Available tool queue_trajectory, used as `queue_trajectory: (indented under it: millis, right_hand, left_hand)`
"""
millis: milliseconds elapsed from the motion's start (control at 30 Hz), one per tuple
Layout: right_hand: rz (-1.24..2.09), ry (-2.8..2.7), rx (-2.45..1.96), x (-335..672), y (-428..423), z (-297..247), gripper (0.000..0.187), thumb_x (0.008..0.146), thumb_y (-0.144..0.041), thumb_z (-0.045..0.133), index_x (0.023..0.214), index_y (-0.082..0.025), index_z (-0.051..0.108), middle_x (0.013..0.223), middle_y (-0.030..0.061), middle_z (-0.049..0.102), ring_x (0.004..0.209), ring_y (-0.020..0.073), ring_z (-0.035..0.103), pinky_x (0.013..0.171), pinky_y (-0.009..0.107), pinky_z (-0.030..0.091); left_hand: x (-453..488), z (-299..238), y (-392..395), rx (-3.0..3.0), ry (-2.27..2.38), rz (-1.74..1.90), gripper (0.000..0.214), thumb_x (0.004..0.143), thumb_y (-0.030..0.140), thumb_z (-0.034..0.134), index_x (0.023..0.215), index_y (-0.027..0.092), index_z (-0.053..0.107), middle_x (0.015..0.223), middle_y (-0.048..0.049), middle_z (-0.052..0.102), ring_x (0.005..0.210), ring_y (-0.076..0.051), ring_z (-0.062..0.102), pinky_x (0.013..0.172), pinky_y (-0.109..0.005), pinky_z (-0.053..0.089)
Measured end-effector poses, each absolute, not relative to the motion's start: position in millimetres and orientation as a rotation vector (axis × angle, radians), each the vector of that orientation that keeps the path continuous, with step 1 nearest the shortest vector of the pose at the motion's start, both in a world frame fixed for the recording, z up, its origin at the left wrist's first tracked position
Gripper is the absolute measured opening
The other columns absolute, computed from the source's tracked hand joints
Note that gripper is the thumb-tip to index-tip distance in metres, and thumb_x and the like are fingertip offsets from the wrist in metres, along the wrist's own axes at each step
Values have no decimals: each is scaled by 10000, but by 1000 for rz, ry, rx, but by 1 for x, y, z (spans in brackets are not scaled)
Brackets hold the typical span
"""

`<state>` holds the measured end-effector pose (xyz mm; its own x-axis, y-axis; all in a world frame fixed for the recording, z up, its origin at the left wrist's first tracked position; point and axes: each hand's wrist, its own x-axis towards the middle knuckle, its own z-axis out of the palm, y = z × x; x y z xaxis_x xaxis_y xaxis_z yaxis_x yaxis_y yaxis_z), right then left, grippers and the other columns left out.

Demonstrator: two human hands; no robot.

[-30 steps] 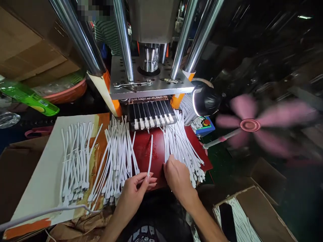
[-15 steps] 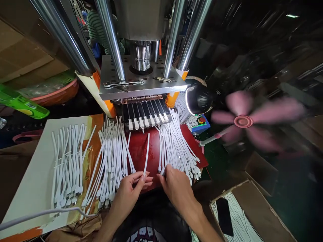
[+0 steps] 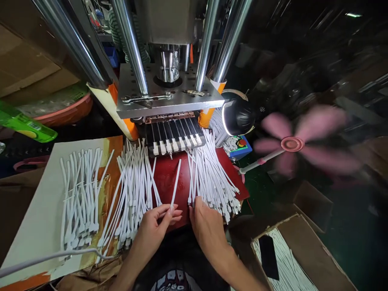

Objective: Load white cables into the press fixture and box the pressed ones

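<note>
Thumb and fingers of my left hand (image 3: 157, 224) pinch the lower end of a short white cable (image 3: 176, 184), which points up and away over the red table (image 3: 163, 173). My right hand (image 3: 207, 228) is curled at the near left edge of the right pile of white cables (image 3: 214, 173). Its fingertips are hidden, so I cannot make out what is in them. Left of my left hand lies another pile of white cables (image 3: 135, 190). Beyond both hands, a black mould (image 3: 178, 131) holds a row of white plug ends along its front edge.
Above the mould is a steel press plate (image 3: 194, 100) with a wrench (image 3: 147, 98) on it. A tied cable bundle (image 3: 80, 194) lies on a board at left. At right are a lit lamp (image 3: 239, 117), a spinning pink fan (image 3: 292, 144) and a cardboard box (image 3: 315, 250) of cables.
My right hand has shifted slightly left and turned its fingers further down beside the right pile. The left hand keeps its pinch on the cable. The whole view has shifted slightly.
</note>
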<state>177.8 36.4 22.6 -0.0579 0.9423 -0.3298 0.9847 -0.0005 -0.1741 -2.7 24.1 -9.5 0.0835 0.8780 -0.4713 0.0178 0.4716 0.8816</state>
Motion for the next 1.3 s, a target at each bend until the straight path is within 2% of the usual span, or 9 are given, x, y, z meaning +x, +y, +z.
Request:
queue_trajectory:
  millis: [267,400,500,633,833,900,1067,1200,1300]
  right_hand:
    - [-1647,2369,1824,196,14,43,83,947,-146,549,944,-201,611,710,-52,618,637,115,570,595,198,360]
    - [-1750,2277,1511,210,7,48,177,781,-86,704,894,-223,692,713,-65,598,715,117,549,622,186,341]
    - [-2114,2190,1395,212,31,49,250,783,-297,831,999,-230,725,798,-44,632,717,120,552,623,193,378]
    - [-2738,2004,1738,185,63,41,400,947,-582,631,975,-185,672,740,-28,556,611,109,492,556,206,397]
    - [-2433,2353,1992,158,56,24,413,993,-492,624,742,-166,647,665,-27,515,609,105,451,566,220,354]
    - [-2271,2497,1945,158,50,22,387,1002,-440,624,735,-167,680,671,-22,534,620,108,461,584,226,354]
    - [-2041,2669,1856,163,46,24,321,1049,-388,565,956,-190,801,760,5,603,670,130,540,627,238,412]
    - [-2080,2695,1719,175,53,34,363,1077,-396,507,1244,-198,761,859,31,638,755,151,603,679,251,481]
    - [-2034,2758,1784,178,61,42,301,1033,-397,604,1164,-201,792,794,10,617,693,139,565,627,242,441]
  left_hand:
    - [12,5,32,336,1086,903,543,701,540,911,1035,129,793,938,-123,838,842,-240,807,822,-331,653]
    - [15,20,29,177,1051,990,506,639,504,956,976,160,799,743,-46,801,629,-161,741,631,-240,600]
    - [14,27,10,381,1075,974,435,768,566,852,923,163,794,637,-27,747,530,-151,676,586,-254,562]
    - [11,19,-18,726,1210,843,467,872,640,708,927,188,813,717,-71,785,647,-208,728,692,-300,593]
    - [-15,26,20,972,1374,851,560,869,566,740,1342,268,708,1254,-104,782,1157,-281,730,976,-341,587]
    - [-23,42,48,1071,1391,934,562,870,534,747,1353,251,698,1228,-104,787,1132,-278,733,967,-341,585]
    - [-31,74,85,1439,1309,957,228,925,429,716,988,249,842,986,-65,810,933,-236,743,852,-305,578]
    - [-33,79,80,1544,1233,932,184,958,372,693,988,292,857,960,-60,782,899,-220,726,797,-298,572]
    - [-36,75,78,1576,1191,915,178,967,346,689,1028,322,854,942,-52,738,872,-197,704,770,-281,562]
